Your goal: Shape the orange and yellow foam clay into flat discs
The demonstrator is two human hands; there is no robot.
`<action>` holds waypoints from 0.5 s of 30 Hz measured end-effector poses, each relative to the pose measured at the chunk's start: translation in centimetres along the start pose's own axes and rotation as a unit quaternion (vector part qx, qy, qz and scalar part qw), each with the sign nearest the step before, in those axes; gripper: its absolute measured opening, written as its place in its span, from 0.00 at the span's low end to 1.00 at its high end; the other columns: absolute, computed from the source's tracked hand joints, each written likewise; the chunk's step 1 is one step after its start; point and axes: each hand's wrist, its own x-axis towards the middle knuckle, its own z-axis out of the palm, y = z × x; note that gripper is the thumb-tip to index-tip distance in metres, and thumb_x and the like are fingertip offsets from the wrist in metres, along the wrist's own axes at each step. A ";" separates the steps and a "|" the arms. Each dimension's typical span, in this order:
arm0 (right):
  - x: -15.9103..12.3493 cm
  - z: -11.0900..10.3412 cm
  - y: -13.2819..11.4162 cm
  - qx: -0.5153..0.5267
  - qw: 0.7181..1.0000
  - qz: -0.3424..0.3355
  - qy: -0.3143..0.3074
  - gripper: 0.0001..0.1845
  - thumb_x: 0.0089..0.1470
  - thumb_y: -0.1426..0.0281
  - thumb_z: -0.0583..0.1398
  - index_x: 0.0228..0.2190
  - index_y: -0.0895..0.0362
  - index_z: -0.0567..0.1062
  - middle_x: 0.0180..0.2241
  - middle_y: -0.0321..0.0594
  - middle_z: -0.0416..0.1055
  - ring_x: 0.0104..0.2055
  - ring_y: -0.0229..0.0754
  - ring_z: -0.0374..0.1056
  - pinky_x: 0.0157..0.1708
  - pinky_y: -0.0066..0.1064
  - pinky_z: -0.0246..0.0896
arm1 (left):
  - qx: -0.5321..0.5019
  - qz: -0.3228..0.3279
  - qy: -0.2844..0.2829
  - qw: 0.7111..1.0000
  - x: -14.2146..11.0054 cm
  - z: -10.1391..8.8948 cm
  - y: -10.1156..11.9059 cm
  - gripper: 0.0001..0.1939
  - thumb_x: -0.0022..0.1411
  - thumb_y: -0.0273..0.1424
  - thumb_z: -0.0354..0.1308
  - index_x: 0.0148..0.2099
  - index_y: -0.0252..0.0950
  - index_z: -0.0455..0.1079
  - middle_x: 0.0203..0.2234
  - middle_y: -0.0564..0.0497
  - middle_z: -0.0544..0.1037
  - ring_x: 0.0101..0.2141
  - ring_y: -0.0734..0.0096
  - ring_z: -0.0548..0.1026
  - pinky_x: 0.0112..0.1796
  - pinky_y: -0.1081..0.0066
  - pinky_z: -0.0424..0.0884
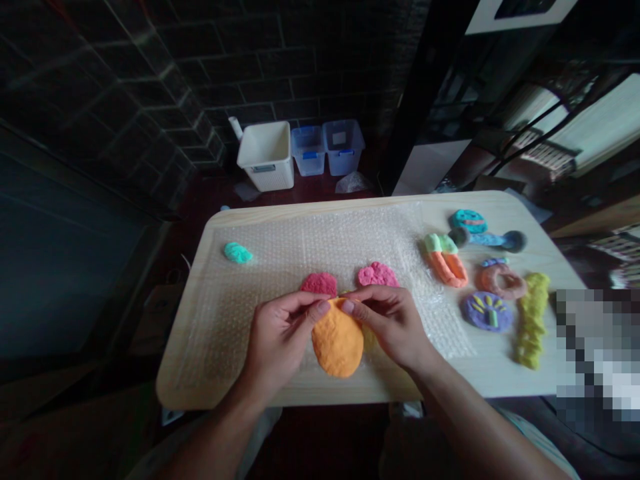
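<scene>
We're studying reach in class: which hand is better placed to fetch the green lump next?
Probably the left hand: it is nearer the green lump; the right hand would have to reach past the left. Both hold the orange disc, so neither is free.

Head cam, sole view | worn on head, above near edge of bench (480, 381) | looks forward, steeply down | left hand (277, 337) and right hand (393, 323) close, lower centre | bench spans mid-frame, near to far edge | white bin (273, 179), brick wall (310, 63) farther off, up top | wide field, uprights splay outward
</scene>
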 end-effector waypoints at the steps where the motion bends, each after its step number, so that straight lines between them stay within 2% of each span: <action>1: 0.1 0.0 -0.1 0.010 1.000 0.003 0.005 0.13 0.50 0.58 0.77 0.31 0.54 0.88 0.28 0.41 0.83 0.32 0.44 0.76 0.34 0.35 0.74 | -0.020 -0.010 -0.002 1.000 0.1 0.0 0.0 0.12 0.63 0.38 0.72 0.45 0.36 0.85 0.38 0.46 0.88 0.40 0.63 0.85 0.42 0.70 0.80; 4: 0.4 -0.4 0.1 0.044 0.999 0.005 0.026 0.11 0.50 0.58 0.77 0.32 0.51 0.89 0.29 0.40 0.84 0.33 0.44 0.78 0.37 0.36 0.75 | -0.075 -0.043 -0.024 0.996 0.3 0.0 0.1 0.17 0.60 0.39 0.74 0.48 0.36 0.85 0.39 0.46 0.88 0.41 0.62 0.85 0.42 0.70 0.80; 7: 0.5 -0.9 0.5 0.054 0.998 0.005 0.017 0.12 0.54 0.56 0.75 0.35 0.51 0.90 0.30 0.40 0.85 0.31 0.42 0.78 0.37 0.34 0.75 | -0.079 -0.063 -0.021 0.995 0.4 0.0 0.1 0.15 0.62 0.41 0.73 0.43 0.35 0.85 0.35 0.46 0.88 0.37 0.63 0.84 0.37 0.72 0.79; 11: 0.5 -0.9 0.5 0.034 0.999 0.005 0.000 0.13 0.57 0.56 0.74 0.34 0.52 0.89 0.29 0.39 0.84 0.28 0.39 0.76 0.34 0.32 0.72 | -0.082 -0.054 0.002 0.995 0.4 -0.1 -0.3 0.13 0.61 0.40 0.74 0.38 0.34 0.84 0.32 0.48 0.86 0.33 0.69 0.81 0.36 0.75 0.76; 15: 0.4 -0.2 0.0 0.034 0.999 -0.003 0.015 0.15 0.53 0.56 0.75 0.35 0.53 0.87 0.30 0.39 0.82 0.33 0.39 0.75 0.35 0.28 0.71 | -0.084 -0.042 0.000 0.996 0.3 0.1 -0.3 0.12 0.64 0.39 0.72 0.39 0.35 0.82 0.32 0.49 0.85 0.33 0.71 0.80 0.37 0.75 0.76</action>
